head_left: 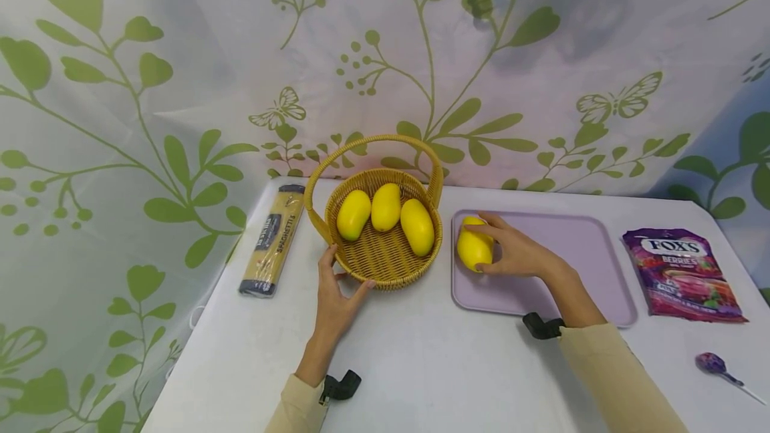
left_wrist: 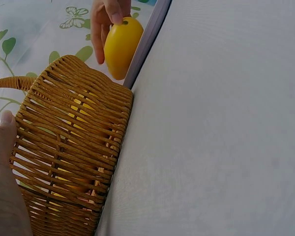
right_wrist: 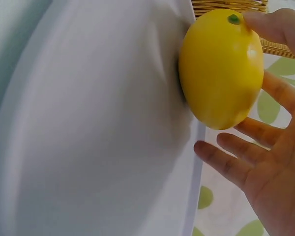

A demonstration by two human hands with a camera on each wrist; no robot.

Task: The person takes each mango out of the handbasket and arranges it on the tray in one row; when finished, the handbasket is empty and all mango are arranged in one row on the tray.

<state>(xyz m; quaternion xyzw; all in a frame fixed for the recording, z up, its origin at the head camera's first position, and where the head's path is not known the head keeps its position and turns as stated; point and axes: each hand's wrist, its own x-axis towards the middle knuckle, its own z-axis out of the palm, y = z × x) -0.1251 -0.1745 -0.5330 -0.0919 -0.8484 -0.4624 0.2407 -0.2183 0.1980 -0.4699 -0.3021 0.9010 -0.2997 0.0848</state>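
A round wicker basket point(head_left: 373, 272) with a tall handle stands left of centre, with three yellow mangoes point(head_left: 386, 207) lying in it. My left hand point(head_left: 337, 299) holds the basket at its near left side, the thumb along the near rim; some fingertips are hidden. My right hand point(head_left: 517, 249) pinches another yellow mango point(head_left: 475, 246) between thumb and fingers at the left end of a lilac tray point(head_left: 553, 293). In the right wrist view this mango point(right_wrist: 221, 69) shows a green stem spot near the thumb, and the other fingers are spread loosely.
A pack of spaghetti point(head_left: 275, 239) lies left of the basket. Right of the tray are a purple Fox's candy bag point(head_left: 682, 276) and a lollipop point(head_left: 712, 363). A leaf-patterned curtain point(head_left: 361, 52) hangs behind the white table point(head_left: 433, 366).
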